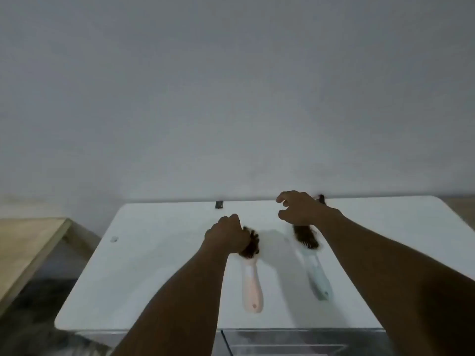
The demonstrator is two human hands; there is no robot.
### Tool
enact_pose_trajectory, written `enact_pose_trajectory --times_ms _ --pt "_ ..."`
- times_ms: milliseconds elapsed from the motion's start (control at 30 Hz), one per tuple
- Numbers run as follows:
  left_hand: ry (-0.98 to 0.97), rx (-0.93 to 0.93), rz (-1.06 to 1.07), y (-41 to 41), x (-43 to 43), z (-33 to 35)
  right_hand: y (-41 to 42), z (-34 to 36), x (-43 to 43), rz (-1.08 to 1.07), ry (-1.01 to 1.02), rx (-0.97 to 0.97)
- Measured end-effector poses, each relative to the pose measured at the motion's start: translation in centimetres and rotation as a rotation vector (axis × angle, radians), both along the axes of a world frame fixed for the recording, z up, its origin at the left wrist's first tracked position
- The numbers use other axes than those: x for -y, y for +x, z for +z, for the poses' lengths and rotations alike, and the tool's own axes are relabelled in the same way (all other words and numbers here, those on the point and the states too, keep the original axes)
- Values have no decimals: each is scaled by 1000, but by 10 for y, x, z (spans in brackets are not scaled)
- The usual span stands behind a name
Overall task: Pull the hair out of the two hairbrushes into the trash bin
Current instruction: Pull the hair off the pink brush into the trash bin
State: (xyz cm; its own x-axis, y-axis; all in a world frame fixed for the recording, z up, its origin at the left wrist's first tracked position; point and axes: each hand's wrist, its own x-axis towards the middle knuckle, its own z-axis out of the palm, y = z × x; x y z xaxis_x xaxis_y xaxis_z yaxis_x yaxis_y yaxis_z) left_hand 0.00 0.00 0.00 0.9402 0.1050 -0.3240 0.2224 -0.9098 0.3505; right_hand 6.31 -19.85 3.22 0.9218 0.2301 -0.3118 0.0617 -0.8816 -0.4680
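Two hairbrushes lie side by side on the white table (154, 265), handles toward me. The pink hairbrush (252, 286) is on the left, its head matted with dark hair (253, 244). My left hand (226, 235) is closed over the left side of that head, gripping it. The pale blue hairbrush (317, 276) lies to the right, dark hair (307, 236) clumped in its bristles. My right hand (298, 209) hovers over the far end of its head, fingers curled and apart, holding nothing that I can see.
A clear plastic bin (295, 340) sits below the table's near edge. A small dark object (219, 204) lies at the table's far edge by the grey wall. A wooden table (23, 250) stands at the left.
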Motion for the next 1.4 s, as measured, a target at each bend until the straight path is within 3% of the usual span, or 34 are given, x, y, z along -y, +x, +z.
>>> enact_pose_trajectory --times_ms 267,533,767,967,1067,1200,1400 --pt "88 -214 33 -34 3 -79 -17 -98 -34 -28 39 -146" --pt "-1 -162 119 -34 10 -100 -17 -119 -40 -43 37 -161" --pt "-234 114 112 -10 16 -50 -4 -59 -11 -258 166 -90" --pt "-309 302 -35 11 58 23 6 25 44 -520 579 13" --pt "-321 402 -139 11 91 41 -8 54 80 -557 684 101" --pt "-315 539 -297 1 146 35 -41 54 135 -621 758 225" --pt "-398 644 -495 -46 229 -20 -124 -4 198 -733 884 488"
